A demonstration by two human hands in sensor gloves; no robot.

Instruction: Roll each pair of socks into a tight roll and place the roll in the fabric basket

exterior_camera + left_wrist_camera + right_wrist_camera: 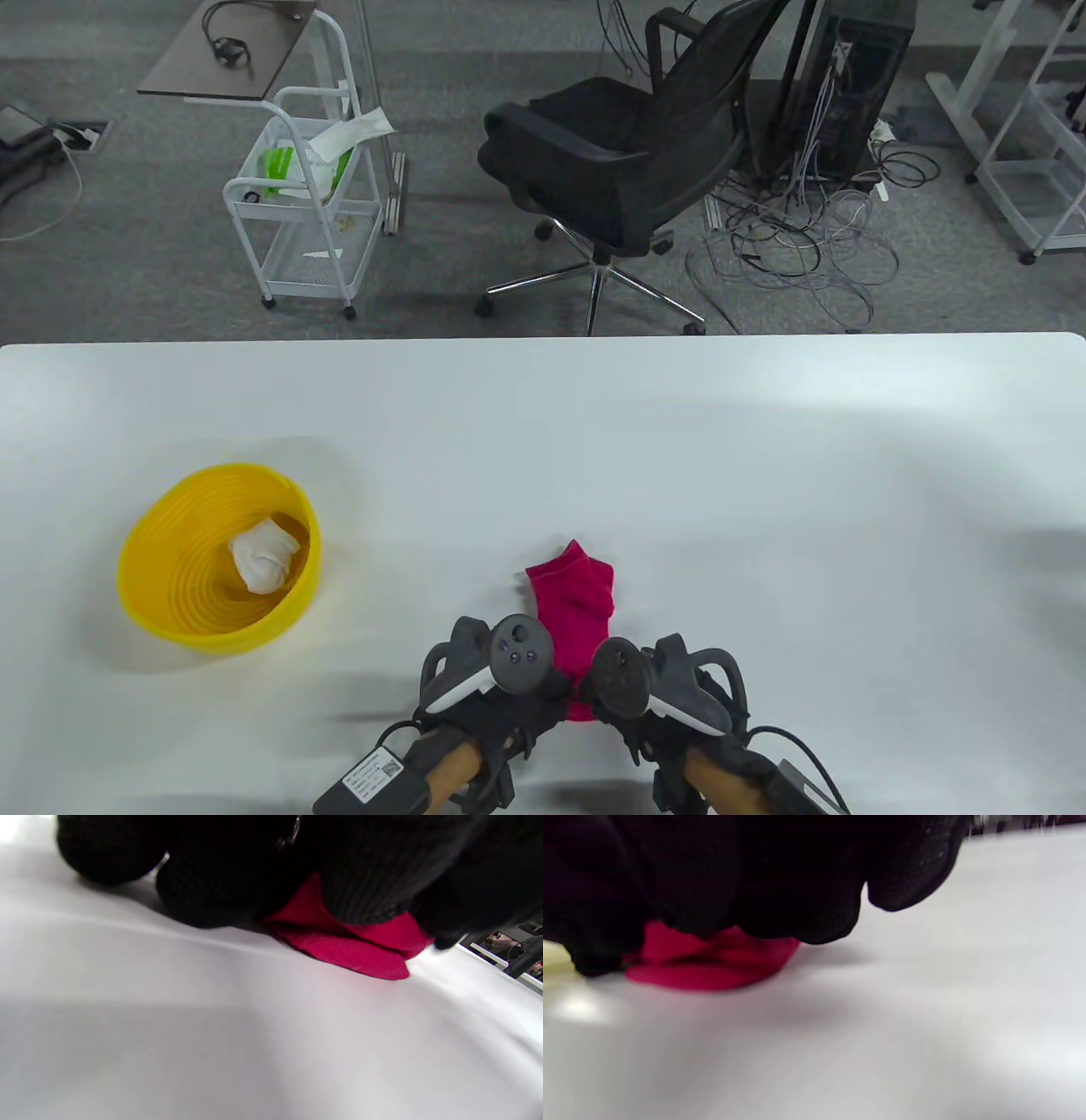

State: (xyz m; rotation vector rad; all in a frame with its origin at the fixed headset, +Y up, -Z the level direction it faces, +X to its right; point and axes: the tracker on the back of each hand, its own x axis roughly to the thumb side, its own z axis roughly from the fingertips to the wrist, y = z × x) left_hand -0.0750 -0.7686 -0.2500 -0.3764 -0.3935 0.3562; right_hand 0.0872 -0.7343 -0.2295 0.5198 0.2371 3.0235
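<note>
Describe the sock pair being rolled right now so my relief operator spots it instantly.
On the white table, look at the near edge, right of the yellow basket. The red sock pair lies there, its near end under the left hand and right hand. It alone is red; the basket's roll is white.

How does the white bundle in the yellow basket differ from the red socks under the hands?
The white sock roll is already bundled into a lump; the red socks lie mostly flat and stretched out. The white roll sits inside the yellow basket; the red socks lie on the white table. Nothing touches the white roll, while the left hand and right hand grip the red socks' near end. Both are soft fabric.
</note>
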